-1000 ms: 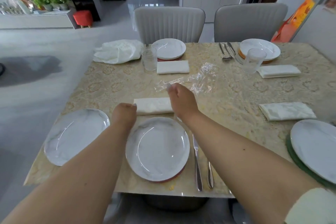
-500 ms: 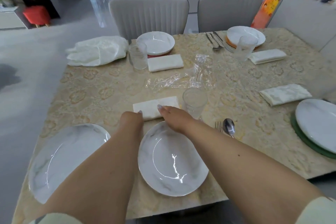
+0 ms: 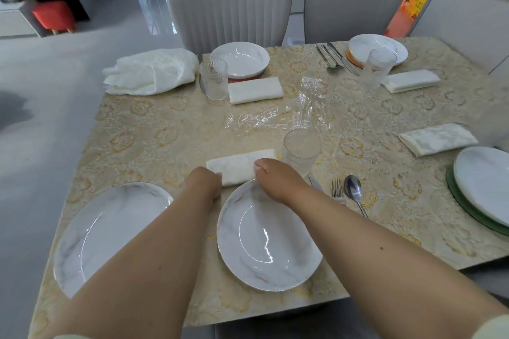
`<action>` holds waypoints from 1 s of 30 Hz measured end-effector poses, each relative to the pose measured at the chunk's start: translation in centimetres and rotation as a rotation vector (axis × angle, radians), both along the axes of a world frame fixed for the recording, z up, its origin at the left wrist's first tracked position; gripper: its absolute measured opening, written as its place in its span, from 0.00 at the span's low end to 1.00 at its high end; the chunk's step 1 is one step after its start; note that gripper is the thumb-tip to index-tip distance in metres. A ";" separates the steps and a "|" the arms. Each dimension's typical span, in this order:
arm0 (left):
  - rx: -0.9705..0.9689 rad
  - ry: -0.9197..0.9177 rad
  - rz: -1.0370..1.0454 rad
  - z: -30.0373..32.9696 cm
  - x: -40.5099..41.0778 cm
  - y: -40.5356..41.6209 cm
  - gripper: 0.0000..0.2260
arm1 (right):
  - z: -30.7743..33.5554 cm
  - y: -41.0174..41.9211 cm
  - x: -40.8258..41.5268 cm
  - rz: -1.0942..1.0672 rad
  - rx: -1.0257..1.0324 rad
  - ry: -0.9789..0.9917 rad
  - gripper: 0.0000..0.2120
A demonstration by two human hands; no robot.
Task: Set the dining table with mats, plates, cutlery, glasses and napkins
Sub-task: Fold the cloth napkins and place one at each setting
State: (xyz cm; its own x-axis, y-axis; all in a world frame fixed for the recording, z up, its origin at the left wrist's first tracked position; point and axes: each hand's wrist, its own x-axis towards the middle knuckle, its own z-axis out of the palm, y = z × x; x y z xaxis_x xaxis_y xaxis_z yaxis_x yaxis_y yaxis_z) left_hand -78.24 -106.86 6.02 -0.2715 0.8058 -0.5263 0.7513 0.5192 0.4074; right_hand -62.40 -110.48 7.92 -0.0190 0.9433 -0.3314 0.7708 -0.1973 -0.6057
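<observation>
A folded white napkin (image 3: 239,164) lies crosswise just beyond the near marbled plate (image 3: 267,245). My left hand (image 3: 205,181) grips the napkin's left end with its fingers curled. The fingertips of my right hand (image 3: 275,177) press on the napkin's right part, the wrist over the plate's rim. To the right of the napkin stands a ribbed glass (image 3: 301,151). A knife (image 3: 315,183), fork (image 3: 337,191) and spoon (image 3: 354,191) lie right of the plate, the knife partly hidden by my forearm.
The patterned table (image 3: 165,132) holds a second plate (image 3: 110,228) at near left, a plate on a green mat (image 3: 484,181) at right, and two far settings with glasses and napkins. Crumpled clear wrap (image 3: 278,118) lies mid-table, a white cloth pile (image 3: 151,71) at far left. Two grey chairs stand behind.
My right hand has drawn back from beyond the napkin onto its right part, uncovering the glass. The left hand stays at the left end. The view has tilted and shifted.
</observation>
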 end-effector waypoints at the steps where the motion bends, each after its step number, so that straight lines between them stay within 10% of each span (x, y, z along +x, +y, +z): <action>1: 0.014 -0.016 -0.001 -0.2 0.0 -0.1 0.19 | 0.1 0.2 -0.1 -0.010 0.007 -0.003 0.09; 10: 0.156 -0.183 0.117 -1.7 0.3 -0.7 0.15 | -1.1 1.4 0.1 0.000 -0.169 -0.009 0.10; 30: 0.393 -0.067 -0.071 2.8 -0.8 -4.6 0.22 | 2.4 -1.2 -1.3 -0.031 0.159 0.062 0.20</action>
State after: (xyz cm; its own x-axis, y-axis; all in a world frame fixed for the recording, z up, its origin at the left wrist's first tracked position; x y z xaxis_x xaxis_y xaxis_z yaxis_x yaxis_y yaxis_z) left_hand -79.01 -111.43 8.82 -0.1834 0.9646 -0.1895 0.7445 0.2622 0.6140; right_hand -63.72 -111.68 10.31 -0.0049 0.9842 -0.1767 0.7264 -0.1180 -0.6771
